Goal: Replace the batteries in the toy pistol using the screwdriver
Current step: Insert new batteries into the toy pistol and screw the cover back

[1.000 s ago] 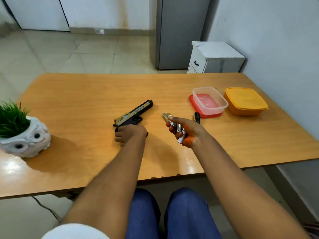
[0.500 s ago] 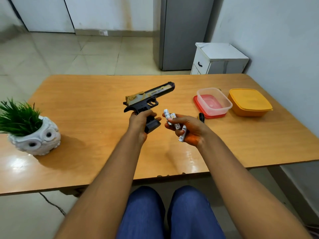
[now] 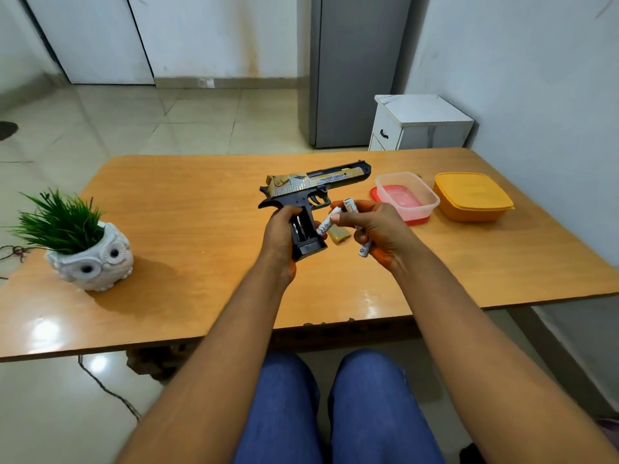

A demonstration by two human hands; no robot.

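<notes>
1. Black and gold, the toy pistol (image 3: 311, 192) is held up above the wooden table (image 3: 187, 209) in the middle of the frame, its barrel pointing toward the right and its grip pointing down toward the viewer.
2. The left hand (image 3: 279, 234) grips the pistol's handle, fingers curled round the left side of it; the open side of the handle shows dark slots.
3. The right hand (image 3: 375, 229) sits just to the right of the handle, fingers curled, holding several white batteries (image 3: 349, 206).
4. One battery (image 3: 324, 226) is pinched between the thumb and forefinger, its far end touching or almost touching the handle's open side; I cannot tell which.
5. Another battery sticks up above the fingers, and one more (image 3: 365, 248) pokes out below the palm.
6. A small yellowish piece (image 3: 339, 234) lies on the table between the two hands; what it is I cannot tell.
7. The screwdriver is hidden from view, if it is on the table at all.
8. Right of the hands, a clear plastic box (image 3: 407, 192) rests on a red lid (image 3: 378, 199), and beside it farther right stands a closed orange box (image 3: 472, 197).
9. At the left of the frame a white owl-shaped pot (image 3: 92, 259) with green grass stands on the table.
10. Blue trousers (image 3: 335, 413) show at the bottom centre, under the table edge.
11. In the upper right, a white cabinet (image 3: 418, 123) stands beside a grey fridge (image 3: 355, 68).
</notes>
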